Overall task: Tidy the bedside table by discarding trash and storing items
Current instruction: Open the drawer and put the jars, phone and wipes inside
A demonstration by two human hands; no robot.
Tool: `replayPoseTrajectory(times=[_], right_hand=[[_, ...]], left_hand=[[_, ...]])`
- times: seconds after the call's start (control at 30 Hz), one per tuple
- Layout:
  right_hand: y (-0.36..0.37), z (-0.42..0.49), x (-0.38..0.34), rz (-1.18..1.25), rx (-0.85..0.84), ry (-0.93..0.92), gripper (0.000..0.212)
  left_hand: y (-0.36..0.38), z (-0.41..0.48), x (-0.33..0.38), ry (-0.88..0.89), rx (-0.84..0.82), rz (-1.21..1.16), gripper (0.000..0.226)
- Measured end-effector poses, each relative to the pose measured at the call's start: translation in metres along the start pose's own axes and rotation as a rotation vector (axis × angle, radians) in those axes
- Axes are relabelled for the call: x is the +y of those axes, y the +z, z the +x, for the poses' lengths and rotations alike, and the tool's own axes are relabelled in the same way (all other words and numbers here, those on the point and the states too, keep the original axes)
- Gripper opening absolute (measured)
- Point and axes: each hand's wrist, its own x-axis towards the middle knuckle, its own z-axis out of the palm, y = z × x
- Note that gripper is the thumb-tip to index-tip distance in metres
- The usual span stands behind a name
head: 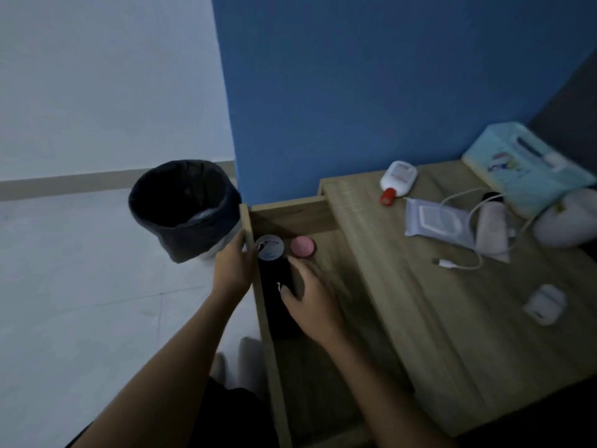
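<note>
Drawer (292, 218) of bedside table (420, 305) pulled open, lit dimly. Inside, along left wall: dark cylindrical can (277, 286) lying on its side, pale round end facing away; small pink round item (302, 247) just beside that end. Right hand (310, 305) laid over the can, fingers curled on its side; grip looks loose, motion-blurred, so cannot tell whether closed on it. Left hand (234, 270) at the drawer's left edge, fingers bent toward the can's far end; contact unclear. On tabletop: white bottle with red cap (398, 181) lying flat near back edge; wet-wipe pack (437, 223) beside a pale tube (491, 227); white cable (465, 263) looped around both; small white case (545, 303) apart toward the front; tissue pack (523, 163) in back corner. Bin with black liner (184, 208) on the floor, left of drawer.
</note>
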Motion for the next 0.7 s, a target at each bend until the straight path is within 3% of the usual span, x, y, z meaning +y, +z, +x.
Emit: replayPoseTrajectory(times=[0.07, 0.17, 0.23, 0.4, 0.57, 0.7], right_hand=[[-0.044, 0.01, -0.015, 0.007, 0.165, -0.081, 0.041], [-0.111, 0.029, -0.01, -0.092, 0.429, -0.063, 0.033], [-0.152, 0.043, 0.006, -0.268, 0.47, -0.014, 0.035], [-0.23, 0.062, 0.054, -0.546, 0.159, 0.115, 0.059], [-0.254, 0.078, 0.069, -0.792, -0.146, 0.133, 0.087], [-0.25, 0.082, 0.078, -0.854, -0.202, 0.202, 0.094]], left_hand=[[0.0, 0.004, 0.001, -0.008, -0.026, 0.023, 0.02], [0.002, 0.005, 0.001, -0.008, -0.053, 0.082, 0.025], [0.004, 0.005, 0.003, -0.005, -0.051, 0.096, 0.025], [0.007, 0.004, 0.009, 0.005, -0.04, 0.086, 0.029], [0.006, 0.005, 0.014, -0.006, -0.047, 0.08, 0.033], [0.003, 0.001, 0.021, -0.022, -0.044, 0.026, 0.033]])
